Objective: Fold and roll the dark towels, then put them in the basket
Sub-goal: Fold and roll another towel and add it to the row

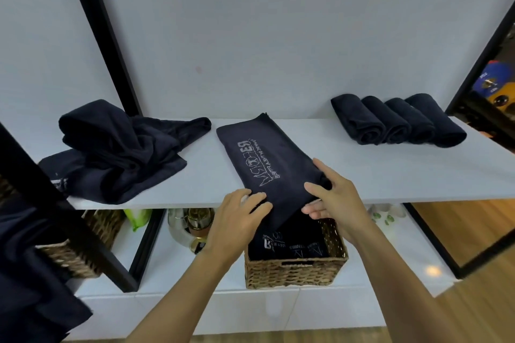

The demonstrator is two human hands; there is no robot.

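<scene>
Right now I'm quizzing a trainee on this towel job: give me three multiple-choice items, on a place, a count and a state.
1. Where is the basket? A) beside the rolls B) below the white shelf C) in a hand
2. How many rolled towels lie at the right? A) two B) four C) six
3. The middle towel is: A) rolled B) crumpled C) folded flat
Answers: B, it stands under the shelf edge; B, four rolls lie side by side; C, it lies flat, left hand and right hand at its near end.
</scene>
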